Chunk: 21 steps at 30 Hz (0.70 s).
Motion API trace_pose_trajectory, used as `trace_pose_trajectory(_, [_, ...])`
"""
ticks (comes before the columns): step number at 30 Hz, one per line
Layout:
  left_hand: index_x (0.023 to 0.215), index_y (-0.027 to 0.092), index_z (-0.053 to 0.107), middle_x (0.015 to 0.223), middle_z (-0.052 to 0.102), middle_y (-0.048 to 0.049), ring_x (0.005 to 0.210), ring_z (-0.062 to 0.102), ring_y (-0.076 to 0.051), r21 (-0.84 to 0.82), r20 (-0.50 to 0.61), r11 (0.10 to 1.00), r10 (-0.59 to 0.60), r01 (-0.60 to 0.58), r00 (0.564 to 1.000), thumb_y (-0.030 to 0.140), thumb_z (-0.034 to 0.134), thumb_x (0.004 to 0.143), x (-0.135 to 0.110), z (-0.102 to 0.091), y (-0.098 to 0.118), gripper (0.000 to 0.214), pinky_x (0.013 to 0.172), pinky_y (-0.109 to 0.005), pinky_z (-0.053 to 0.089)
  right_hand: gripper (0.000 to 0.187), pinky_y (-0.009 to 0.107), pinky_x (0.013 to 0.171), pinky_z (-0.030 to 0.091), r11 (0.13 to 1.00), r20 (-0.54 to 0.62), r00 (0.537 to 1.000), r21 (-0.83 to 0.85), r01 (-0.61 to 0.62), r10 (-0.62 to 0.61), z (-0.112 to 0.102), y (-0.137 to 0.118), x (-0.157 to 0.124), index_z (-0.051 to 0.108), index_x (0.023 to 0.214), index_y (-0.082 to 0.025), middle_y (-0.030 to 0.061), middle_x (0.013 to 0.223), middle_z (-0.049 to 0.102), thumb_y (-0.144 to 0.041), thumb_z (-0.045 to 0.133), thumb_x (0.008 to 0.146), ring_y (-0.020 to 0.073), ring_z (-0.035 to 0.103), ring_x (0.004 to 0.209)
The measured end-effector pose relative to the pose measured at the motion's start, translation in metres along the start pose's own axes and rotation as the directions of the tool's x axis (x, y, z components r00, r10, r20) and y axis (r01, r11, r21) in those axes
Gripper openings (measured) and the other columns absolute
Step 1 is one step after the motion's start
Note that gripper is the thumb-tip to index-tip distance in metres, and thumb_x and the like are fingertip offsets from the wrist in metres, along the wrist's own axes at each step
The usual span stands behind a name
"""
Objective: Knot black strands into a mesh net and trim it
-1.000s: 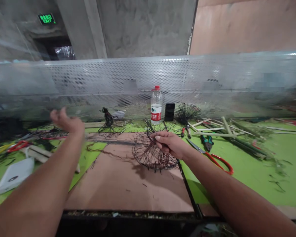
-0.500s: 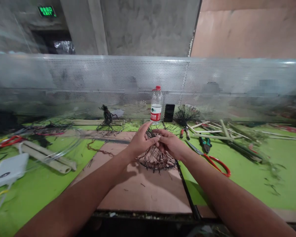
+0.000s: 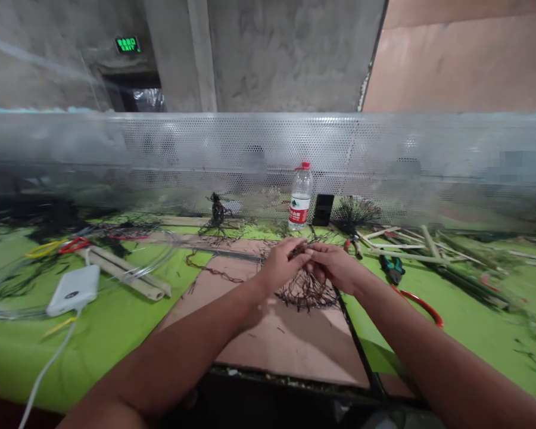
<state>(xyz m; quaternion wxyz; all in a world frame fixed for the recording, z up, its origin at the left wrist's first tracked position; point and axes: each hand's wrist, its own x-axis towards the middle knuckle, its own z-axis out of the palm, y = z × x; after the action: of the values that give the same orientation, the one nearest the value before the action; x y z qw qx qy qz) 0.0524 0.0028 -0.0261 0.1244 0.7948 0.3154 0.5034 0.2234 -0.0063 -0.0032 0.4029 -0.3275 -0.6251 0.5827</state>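
Note:
A rounded openwork form of dark woven fibre strands (image 3: 306, 293) rests on a pinkish-brown board (image 3: 268, 336). My left hand (image 3: 280, 265) and my right hand (image 3: 335, 266) meet above it, fingertips nearly touching. Both pinch dark strands rising from the top of the form. The hands hide the upper part of the form. Red-handled scissors (image 3: 422, 307) lie on the green mat to the right of my right hand, their blades hidden by my forearm.
Green-handled pliers (image 3: 392, 268), red-handled pliers (image 3: 352, 245), a water bottle (image 3: 300, 196), a black phone (image 3: 323, 210), and dark fibre bundles (image 3: 218, 215) lie beyond the hands. Bamboo strips (image 3: 429, 253) lie to the right. A white power bank (image 3: 74, 290) lies left. Perforated metal sheeting (image 3: 268, 156) runs behind.
My left hand has swung in from the left and joined my right hand on the strands. The view has shifted, so the table objects sit further right in the frame.

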Motion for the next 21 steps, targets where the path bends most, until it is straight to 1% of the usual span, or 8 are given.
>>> trace_pose_trajectory(2, [0.120, 0.020, 0.058, 0.115, 0.062, -0.0096, 0.100, 0.060, -0.020, -0.084, 0.048, 0.994, -0.066, 0.070, 0.997, 0.037, 0.058, 0.082, 0.005, -0.006, -0.003, 0.041, 0.087, -0.034, 0.048, 0.031, 0.019, 0.037, 0.031, 0.999, -0.014, 0.999, 0.009, -0.035, 0.035, -0.005, 0.001, -0.005, 0.059, 0.108, -0.017, -0.0016, 0.062, 0.056, -0.032, 0.060, 0.081, 0.0053, 0.041, 0.040])
trace_pose_trajectory(4, [0.106, 0.020, 0.066, 0.101, 0.068, -0.0072, 0.088, 0.063, -0.019, -0.111, 0.169, 0.990, -0.064, 0.083, 0.984, 0.036, 0.061, 0.080, 0.008, -0.017, -0.007, 0.031, 0.080, -0.031, 0.049, 0.032, 0.020, 0.038, 0.032, 0.999, -0.037, 0.998, 0.035, -0.040, 0.042, -0.013, 0.000, -0.010, 0.058, 0.110, -0.018, -0.0015, 0.062, 0.056, -0.032, 0.061, 0.081, 0.0061, 0.043, 0.041])
trace_pose_trajectory(5, [0.095, 0.019, 0.070, 0.093, 0.069, -0.0065, 0.084, 0.063, -0.018, -0.085, 0.200, 0.993, -0.058, 0.077, 0.978, 0.035, 0.061, 0.079, 0.010, -0.022, -0.010, 0.024, 0.078, -0.031, 0.049, 0.031, 0.020, 0.038, 0.032, 0.998, -0.052, 0.998, 0.042, -0.044, 0.046, -0.018, -0.001, -0.012, 0.059, 0.109, -0.018, -0.0015, 0.061, 0.055, -0.032, 0.061, 0.081, 0.0063, 0.043, 0.042])
trace_pose_trajectory(7, [0.083, 0.018, 0.071, 0.086, 0.070, -0.0060, 0.080, 0.063, -0.018, -0.022, 0.167, 0.996, -0.078, 0.083, 0.983, 0.034, 0.061, 0.078, 0.013, -0.032, -0.017, 0.019, 0.075, -0.030, 0.048, 0.030, 0.020, 0.038, 0.032, 0.997, -0.075, 0.995, 0.042, -0.058, 0.061, -0.028, -0.003, -0.015, 0.059, 0.108, -0.018, -0.0011, 0.062, 0.055, -0.032, 0.061, 0.081, 0.0068, 0.044, 0.043])
trace_pose_trajectory(9, [0.084, 0.018, 0.070, 0.087, 0.070, -0.0061, 0.082, 0.062, -0.019, 0.015, 0.113, 0.993, -0.117, 0.116, 0.987, 0.033, 0.059, 0.079, 0.016, -0.040, -0.026, 0.020, 0.077, -0.029, 0.047, 0.029, 0.020, 0.039, 0.033, 0.997, -0.087, 0.994, 0.040, -0.068, 0.072, -0.037, -0.003, -0.017, 0.060, 0.107, -0.018, -0.0005, 0.063, 0.056, -0.032, 0.062, 0.081, 0.0072, 0.045, 0.044])
trace_pose_trajectory(13, [0.086, 0.016, 0.070, 0.088, 0.070, -0.0059, 0.083, 0.062, -0.019, 0.083, 0.131, 0.987, -0.148, 0.138, 0.980, 0.036, 0.057, 0.079, 0.019, -0.052, -0.041, 0.025, 0.077, -0.029, 0.045, 0.028, 0.021, 0.043, 0.036, 0.997, -0.082, 0.994, 0.042, -0.072, 0.075, -0.050, 0.001, -0.020, 0.062, 0.104, -0.017, 0.0008, 0.065, 0.058, -0.030, 0.064, 0.080, 0.0078, 0.048, 0.048])
trace_pose_trajectory(17, [0.088, 0.016, 0.071, 0.089, 0.070, -0.0065, 0.083, 0.062, -0.020, 0.125, 0.131, 0.976, -0.193, 0.177, 0.972, 0.041, 0.057, 0.078, 0.020, -0.062, -0.048, 0.030, 0.076, -0.029, 0.045, 0.031, 0.022, 0.047, 0.040, 0.996, -0.048, 0.996, 0.056, -0.076, 0.079, -0.054, 0.005, -0.024, 0.062, 0.104, -0.016, 0.0007, 0.068, 0.058, -0.030, 0.067, 0.077, 0.0081, 0.050, 0.051])
trace_pose_trajectory(21, [0.089, 0.015, 0.071, 0.090, 0.070, -0.0071, 0.084, 0.062, -0.020, 0.114, 0.121, 0.973, -0.213, 0.199, 0.970, 0.044, 0.057, 0.077, 0.021, -0.068, -0.052, 0.034, 0.075, -0.028, 0.045, 0.035, 0.021, 0.045, 0.035, 0.998, -0.060, 0.996, 0.026, -0.064, 0.066, -0.055, 0.007, -0.027, 0.062, 0.104, -0.016, -0.0005, 0.067, 0.059, -0.028, 0.070, 0.073, 0.0062, 0.047, 0.048])
